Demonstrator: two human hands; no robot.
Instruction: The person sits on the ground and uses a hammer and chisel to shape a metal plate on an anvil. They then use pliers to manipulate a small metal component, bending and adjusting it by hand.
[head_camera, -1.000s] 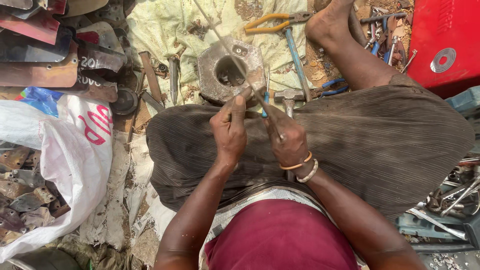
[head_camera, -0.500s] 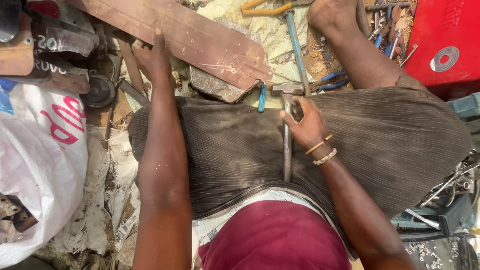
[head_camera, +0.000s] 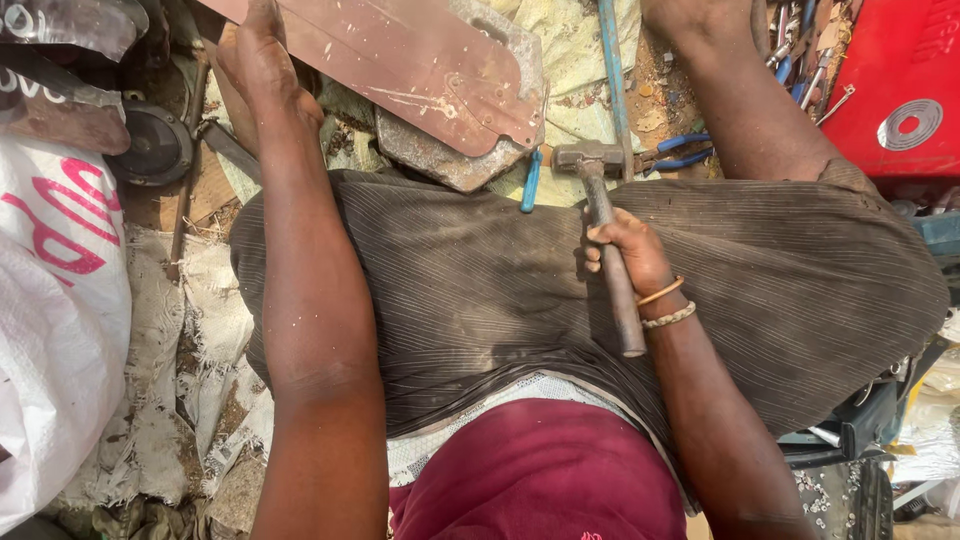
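Observation:
My right hand (head_camera: 628, 248) grips the metal handle of a hammer (head_camera: 603, 215), whose head rests at the far edge of my lap on dark striped cloth (head_camera: 480, 290). My left hand (head_camera: 258, 62) reaches far to the upper left and lies on a long rusty brown metal blade (head_camera: 400, 62). The blade's end covers a grey metal block (head_camera: 440, 160) on the ground. A small blue-handled tool (head_camera: 530, 182) lies beside the hammer head. Two bangles circle my right wrist.
A white sack with pink print (head_camera: 55, 290) sits at left. Blue-handled pliers (head_camera: 675, 150) and a long blue rod (head_camera: 612, 70) lie ahead. A red metal box (head_camera: 900, 90) stands at upper right, scrap metal parts (head_camera: 60, 70) at upper left.
Both hands left the grey block. My left hand reached out to the brown blade and pulled it over the block. My right hand took up the hammer and holds it on my lap.

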